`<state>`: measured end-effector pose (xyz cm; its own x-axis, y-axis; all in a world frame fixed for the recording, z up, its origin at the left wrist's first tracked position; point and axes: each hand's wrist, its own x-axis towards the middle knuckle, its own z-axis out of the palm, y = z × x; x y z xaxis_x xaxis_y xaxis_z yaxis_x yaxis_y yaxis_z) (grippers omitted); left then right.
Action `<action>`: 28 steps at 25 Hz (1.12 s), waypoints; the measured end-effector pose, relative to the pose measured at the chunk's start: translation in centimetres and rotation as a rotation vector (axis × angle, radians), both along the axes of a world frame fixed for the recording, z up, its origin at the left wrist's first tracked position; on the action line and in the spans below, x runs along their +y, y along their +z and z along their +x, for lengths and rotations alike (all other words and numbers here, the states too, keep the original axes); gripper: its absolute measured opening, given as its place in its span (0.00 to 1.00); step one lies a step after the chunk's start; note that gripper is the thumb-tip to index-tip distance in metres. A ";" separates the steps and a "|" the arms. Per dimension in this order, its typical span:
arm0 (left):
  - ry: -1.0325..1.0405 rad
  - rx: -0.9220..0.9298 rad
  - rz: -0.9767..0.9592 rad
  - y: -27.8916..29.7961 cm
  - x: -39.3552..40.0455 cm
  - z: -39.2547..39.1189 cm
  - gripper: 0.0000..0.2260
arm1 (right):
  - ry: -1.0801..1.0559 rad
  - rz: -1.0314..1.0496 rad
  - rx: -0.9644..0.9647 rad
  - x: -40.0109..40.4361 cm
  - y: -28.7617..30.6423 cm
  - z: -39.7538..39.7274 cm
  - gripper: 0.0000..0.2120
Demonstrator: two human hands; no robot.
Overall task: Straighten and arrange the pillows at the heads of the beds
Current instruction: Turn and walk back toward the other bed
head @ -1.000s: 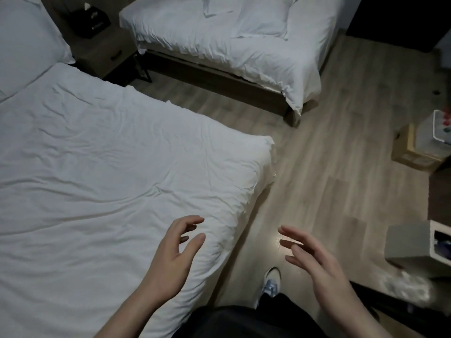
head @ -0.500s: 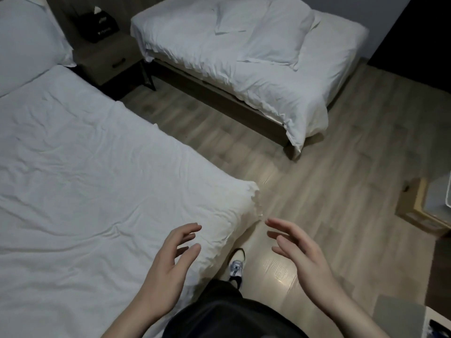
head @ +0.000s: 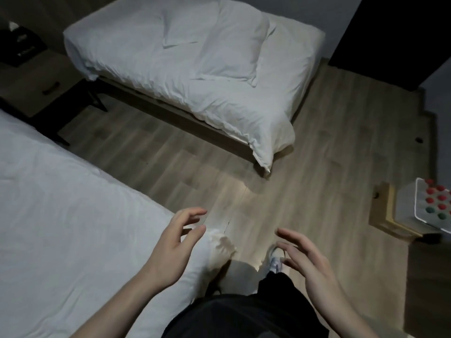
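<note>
Pillow (head: 229, 42) lies askew mid-bed, wood floor (head: 195, 167) between beds.

Both forearms are bare, with no sleeves, watch or rings in view on the left hand (head: 174, 245) or right hand (head: 310, 261). Dark black trousers (head: 244, 313) cover the legs; a pale white-and-blue laced sneaker (head: 275, 258) shows below.

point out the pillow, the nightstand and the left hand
pillow (head: 230, 42): head view, middle of its top face
nightstand (head: 31, 84): head view, its wooden top
left hand (head: 174, 242): head view, back of the hand
</note>
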<state>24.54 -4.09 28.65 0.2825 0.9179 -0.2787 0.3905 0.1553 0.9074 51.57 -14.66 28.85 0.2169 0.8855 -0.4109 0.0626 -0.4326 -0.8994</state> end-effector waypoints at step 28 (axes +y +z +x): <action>0.348 0.044 0.060 -0.2 51.2 16.5 0.09 | 0.273 0.063 0.140 60.2 -0.5 18.4 0.15</action>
<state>41.06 47.14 28.41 -0.0612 0.9721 -0.2266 0.3623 0.2332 0.9024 69.98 45.55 28.36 -0.0873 0.9280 -0.3621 0.0425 -0.3597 -0.9321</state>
